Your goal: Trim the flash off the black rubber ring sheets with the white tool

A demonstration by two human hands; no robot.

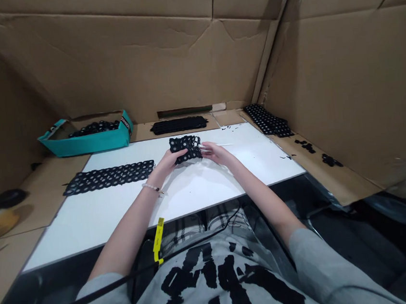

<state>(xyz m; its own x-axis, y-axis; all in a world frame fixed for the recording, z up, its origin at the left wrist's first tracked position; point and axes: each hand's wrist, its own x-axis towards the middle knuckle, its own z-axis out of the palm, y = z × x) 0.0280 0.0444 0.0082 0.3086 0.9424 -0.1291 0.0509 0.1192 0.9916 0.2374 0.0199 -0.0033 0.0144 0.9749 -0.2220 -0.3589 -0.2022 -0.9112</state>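
My left hand (169,160) grips a short piece of black perforated sheet (183,144) from its left side, thumb lying across the front. The piece is raised a little over the white board (206,180), with round holes in rows. At its right edge is my right hand (216,153), fingers closed around a slim white tool (224,144) whose tip meets the sheet. The tool's exact kind is too small to make out. Left of my hands, a longer black perforated strip (111,177) lies flat on the board.
A teal box (89,143) with black perforated pieces stands at the back left. Behind the board lies a black stack (178,124). Another perforated sheet (268,121) and black scraps (330,160) lie on the right. Cardboard walls (124,58) enclose the back and sides.
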